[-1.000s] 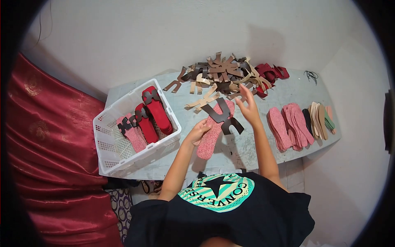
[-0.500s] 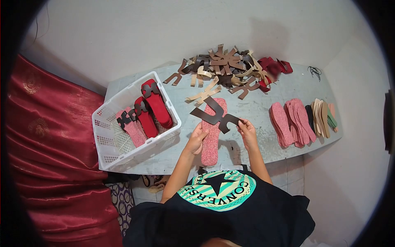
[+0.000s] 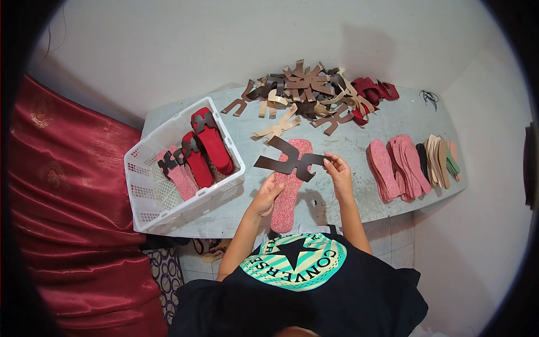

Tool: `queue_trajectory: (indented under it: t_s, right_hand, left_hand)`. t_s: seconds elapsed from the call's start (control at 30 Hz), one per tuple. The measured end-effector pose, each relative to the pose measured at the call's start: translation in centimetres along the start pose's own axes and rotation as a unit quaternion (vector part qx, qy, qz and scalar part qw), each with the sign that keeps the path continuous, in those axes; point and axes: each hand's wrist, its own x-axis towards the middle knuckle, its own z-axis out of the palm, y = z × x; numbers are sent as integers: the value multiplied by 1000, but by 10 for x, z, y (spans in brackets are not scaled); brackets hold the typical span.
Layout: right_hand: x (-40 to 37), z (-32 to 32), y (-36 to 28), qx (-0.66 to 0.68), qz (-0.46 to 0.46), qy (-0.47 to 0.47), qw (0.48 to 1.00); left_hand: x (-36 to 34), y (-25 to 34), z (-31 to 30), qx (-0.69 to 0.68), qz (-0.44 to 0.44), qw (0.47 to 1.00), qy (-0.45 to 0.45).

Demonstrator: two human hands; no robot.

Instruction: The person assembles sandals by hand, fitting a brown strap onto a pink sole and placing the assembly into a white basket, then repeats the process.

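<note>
A pink speckled insole [image 3: 287, 191] lies lengthwise on the grey table [image 3: 359, 140] in front of me. My left hand [image 3: 266, 195] grips its left edge near the middle. My right hand [image 3: 338, 168] pinches one end of a dark brown cut-out strap piece [image 3: 289, 160], which lies across the upper part of the insole. The strap's other arms stick out to the left and up, free of both hands.
A white plastic basket [image 3: 146, 185] at the left holds red and pink insoles with straps fitted. A heap of brown, tan and red strap pieces [image 3: 311, 92] lies at the back. Rows of pink insoles [image 3: 396, 165] and tan, green ones [image 3: 441, 160] sit at the right. Red fabric [image 3: 67, 213] hangs left.
My right hand came back from the strap heap to the strap piece and took its end. The strap has turned to lie more crosswise over the insole.
</note>
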Motion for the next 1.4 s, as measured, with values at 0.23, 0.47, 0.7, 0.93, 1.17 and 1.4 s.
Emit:
queue_trajectory:
  t_s: [0.23, 0.47, 0.7, 0.93, 1.17, 1.4]
  right_hand:
    - [-2, 2, -1, 4, -8, -3, 1000]
    - [-4, 2, 2, 48, -22, -2, 999]
    - [-3, 4, -1, 40, -52, 19, 998]
    - [-3, 2, 1, 16, -51, 8, 999]
    - [-2, 2, 1, 16, -62, 4, 998]
    - [4, 4, -7, 7, -78, -17, 997]
  left_hand:
    - [-4, 0, 7, -1, -3, 1000, 29]
    - [-3, 5, 15, 20, 3, 996, 92]
    - [0, -1, 13, 3, 28, 994, 106]
    - [-1, -3, 14, 1, 28, 994, 104]
    - [4, 4, 8, -22, -13, 990, 141]
    - [20, 18, 26, -147, -14, 979, 142]
